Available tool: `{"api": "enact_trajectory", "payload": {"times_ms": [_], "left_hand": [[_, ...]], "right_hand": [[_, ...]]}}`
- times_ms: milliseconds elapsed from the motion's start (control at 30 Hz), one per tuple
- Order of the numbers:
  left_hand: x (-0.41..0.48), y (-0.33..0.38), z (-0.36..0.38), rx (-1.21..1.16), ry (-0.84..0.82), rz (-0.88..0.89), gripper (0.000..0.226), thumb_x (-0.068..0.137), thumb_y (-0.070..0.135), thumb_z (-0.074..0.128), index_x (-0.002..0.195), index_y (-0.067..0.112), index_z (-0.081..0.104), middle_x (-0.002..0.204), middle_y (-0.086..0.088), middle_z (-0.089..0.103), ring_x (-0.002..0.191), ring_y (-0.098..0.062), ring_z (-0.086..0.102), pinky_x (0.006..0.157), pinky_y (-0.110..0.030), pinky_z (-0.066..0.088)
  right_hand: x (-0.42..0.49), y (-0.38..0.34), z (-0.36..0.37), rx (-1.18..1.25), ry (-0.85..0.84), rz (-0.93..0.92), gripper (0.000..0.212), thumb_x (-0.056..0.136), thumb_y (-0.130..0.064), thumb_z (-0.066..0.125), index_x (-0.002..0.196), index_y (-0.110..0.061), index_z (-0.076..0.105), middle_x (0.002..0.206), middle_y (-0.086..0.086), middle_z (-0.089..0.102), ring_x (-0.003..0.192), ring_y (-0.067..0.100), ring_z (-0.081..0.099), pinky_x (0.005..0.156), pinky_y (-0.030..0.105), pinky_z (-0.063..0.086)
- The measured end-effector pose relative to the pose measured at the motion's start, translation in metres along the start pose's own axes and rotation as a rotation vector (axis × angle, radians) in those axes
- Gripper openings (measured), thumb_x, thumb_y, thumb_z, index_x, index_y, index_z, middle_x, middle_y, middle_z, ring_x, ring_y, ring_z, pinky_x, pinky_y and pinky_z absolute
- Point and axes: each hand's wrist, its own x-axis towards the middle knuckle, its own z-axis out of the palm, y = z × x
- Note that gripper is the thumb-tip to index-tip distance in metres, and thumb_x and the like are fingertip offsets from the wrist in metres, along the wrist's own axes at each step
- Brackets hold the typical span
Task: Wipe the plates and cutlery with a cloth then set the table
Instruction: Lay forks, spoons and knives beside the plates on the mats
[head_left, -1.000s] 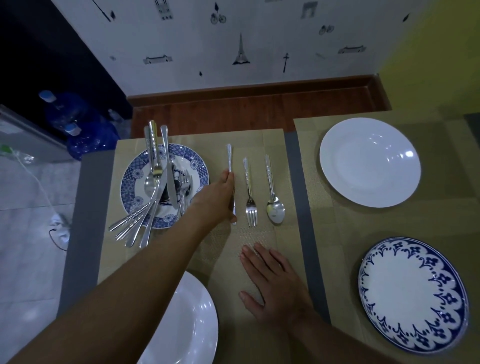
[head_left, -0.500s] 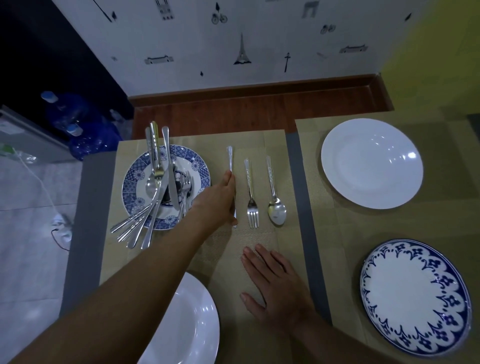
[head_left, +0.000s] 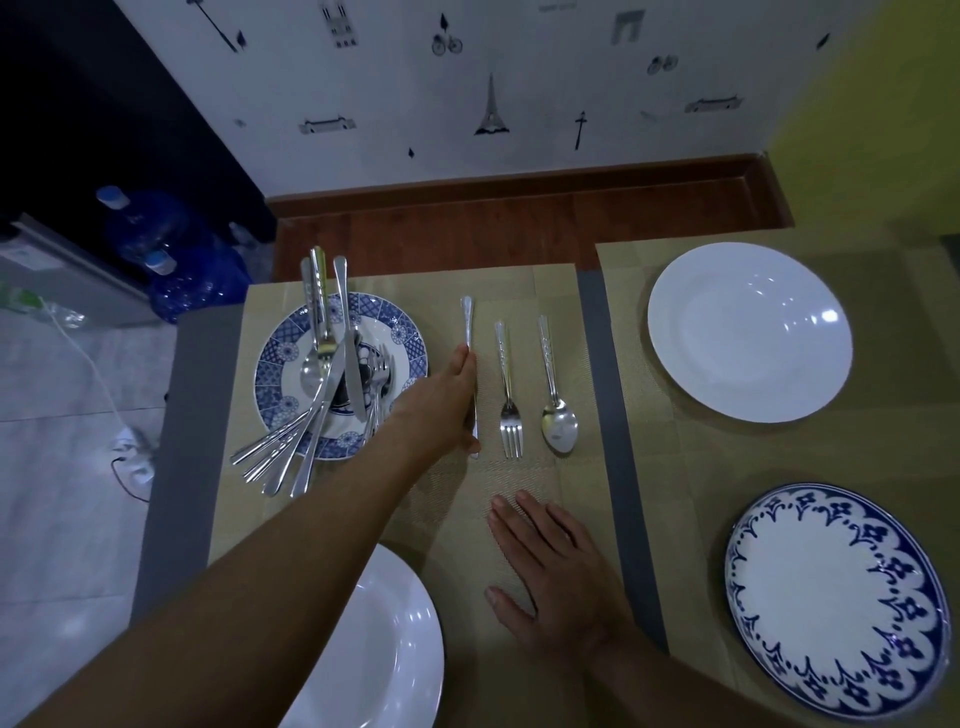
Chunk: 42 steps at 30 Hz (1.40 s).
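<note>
Two hands are working at a row of cutlery on the tan placemat (head_left: 519, 291).
The left hand (head_left: 447, 405) is touching a knife (head_left: 468, 327) lying just left of a fork (head_left: 506, 389) and a spoon (head_left: 556, 410); the right hand (head_left: 556, 577) is lying flat on the placemat, nearer the person. A blue-patterned plate (head_left: 270, 364) is holding heaped cutlery (head_left: 324, 358).

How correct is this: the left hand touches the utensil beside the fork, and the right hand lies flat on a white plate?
One error: in the head view the right hand lies flat on the placemat, not on a plate. The left hand does touch the utensil beside the fork.
</note>
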Motion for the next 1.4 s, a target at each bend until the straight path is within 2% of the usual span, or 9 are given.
{"api": "enact_trajectory", "payload": {"times_ms": [267, 467, 600, 767, 967, 1067, 1167, 1267, 1400], "left_hand": [[0.007, -0.008, 0.007, 0.003, -0.007, -0.022, 0.133, 0.064, 0.040, 0.091, 0.158, 0.010, 0.001, 0.168, -0.005, -0.006, 0.142, -0.038, 0.038, 0.111, -0.054, 0.042], [0.006, -0.006, 0.005, -0.035, 0.018, 0.001, 0.128, 0.062, 0.036, 0.092, 0.156, 0.010, 0.009, 0.166, -0.008, 0.009, 0.137, -0.036, 0.045, 0.110, -0.052, 0.043], [-0.005, 0.000, 0.006, -0.031, 0.059, -0.008, 0.100, 0.074, 0.029, 0.086, 0.152, 0.012, 0.025, 0.157, -0.007, 0.032, 0.128, -0.035, 0.053, 0.104, -0.051, 0.048], [-0.029, 0.001, 0.009, -0.093, 0.151, 0.067, 0.027, 0.091, 0.020, 0.067, 0.115, 0.012, 0.058, 0.115, -0.007, 0.062, 0.101, -0.026, 0.064, 0.086, -0.043, 0.055], [-0.064, -0.004, 0.013, -0.169, 0.231, 0.064, 0.022, 0.100, 0.017, 0.053, 0.115, 0.003, 0.061, 0.113, -0.014, 0.062, 0.102, -0.031, 0.061, 0.076, -0.033, 0.043], [-0.080, -0.011, 0.015, -0.244, 0.254, -0.012, 0.033, 0.099, 0.022, 0.056, 0.129, 0.008, 0.059, 0.121, -0.012, 0.062, 0.104, -0.028, 0.060, 0.082, -0.033, 0.046], [-0.093, -0.017, 0.014, -0.281, 0.268, -0.083, 0.033, 0.098, 0.024, 0.058, 0.125, 0.007, 0.061, 0.117, -0.011, 0.064, 0.100, -0.027, 0.062, 0.083, -0.033, 0.048], [-0.104, -0.025, 0.010, -0.320, 0.313, -0.133, 0.019, 0.096, 0.023, 0.060, 0.104, 0.007, 0.067, 0.102, -0.011, 0.066, 0.091, -0.027, 0.063, 0.077, -0.033, 0.049], [-0.116, -0.035, 0.004, -0.364, 0.368, -0.218, 0.024, 0.096, 0.024, 0.062, 0.115, 0.011, 0.069, 0.109, -0.008, 0.069, 0.096, -0.026, 0.065, 0.083, -0.033, 0.050]], "right_hand": [[-0.001, -0.001, -0.003, 0.009, -0.011, -0.003, 0.075, 0.095, -0.057, 0.053, 0.158, -0.018, 0.039, 0.166, -0.002, 0.031, 0.156, 0.018, 0.021, 0.122, 0.043, 0.025], [-0.002, -0.002, -0.003, 0.012, -0.055, 0.011, 0.076, 0.098, -0.059, 0.048, 0.160, -0.019, 0.033, 0.169, -0.004, 0.024, 0.158, 0.016, 0.015, 0.123, 0.042, 0.022], [-0.002, -0.001, -0.006, 0.031, -0.076, 0.027, 0.075, 0.099, -0.061, 0.045, 0.161, -0.020, 0.031, 0.170, -0.007, 0.021, 0.158, 0.014, 0.011, 0.124, 0.041, 0.018], [-0.001, -0.001, -0.011, 0.061, -0.106, 0.047, 0.074, 0.100, -0.062, 0.041, 0.162, -0.023, 0.027, 0.171, -0.011, 0.015, 0.158, 0.010, 0.005, 0.125, 0.037, 0.011], [0.007, -0.008, -0.025, 0.168, -0.135, 0.111, 0.066, 0.101, -0.060, 0.038, 0.160, -0.031, 0.027, 0.166, -0.021, 0.013, 0.155, -0.001, 0.001, 0.121, 0.020, -0.004], [0.018, -0.011, -0.032, 0.262, -0.068, 0.175, 0.057, 0.099, -0.057, 0.046, 0.146, -0.027, 0.055, 0.157, -0.017, 0.043, 0.150, 0.005, 0.028, 0.121, 0.027, 0.013], [0.029, -0.011, -0.043, 0.350, -0.055, 0.244, 0.048, 0.095, -0.052, 0.052, 0.126, -0.019, 0.069, 0.126, -0.004, 0.068, 0.121, 0.015, 0.057, 0.109, 0.042, 0.045], [0.044, -0.013, -0.063, 0.363, -0.062, 0.266, 0.038, 0.097, -0.044, 0.058, 0.123, -0.020, 0.071, 0.116, -0.004, 0.071, 0.109, 0.014, 0.061, 0.100, 0.036, 0.050], [0.068, -0.016, -0.090, 0.405, -0.092, 0.299, 0.033, 0.099, -0.038, 0.061, 0.125, -0.020, 0.071, 0.114, -0.005, 0.072, 0.104, 0.010, 0.064, 0.093, 0.033, 0.053]]}}
